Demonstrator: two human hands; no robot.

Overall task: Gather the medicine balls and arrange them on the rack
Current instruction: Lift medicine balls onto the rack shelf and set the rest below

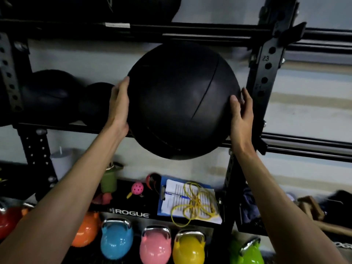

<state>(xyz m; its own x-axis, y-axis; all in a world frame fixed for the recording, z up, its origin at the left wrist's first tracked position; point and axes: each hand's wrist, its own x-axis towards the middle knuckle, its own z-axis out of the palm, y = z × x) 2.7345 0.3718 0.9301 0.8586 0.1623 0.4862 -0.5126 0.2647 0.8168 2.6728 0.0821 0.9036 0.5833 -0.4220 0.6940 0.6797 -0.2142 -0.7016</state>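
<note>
A large, round black medicine ball (181, 100) is held before the middle shelf of the black steel rack (266, 73). The left hand (119, 103) presses it at nine o'clock and the right hand (242, 115) at four, fingers spread flat. The shelf gap lies straight beyond, and both hands are equally near.

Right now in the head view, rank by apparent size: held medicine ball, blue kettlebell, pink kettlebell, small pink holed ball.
1. held medicine ball: largest by far, though it is also nearest the camera.
2. blue kettlebell and pink kettlebell: look alike, not ranked.
3. small pink holed ball: smallest.
</note>
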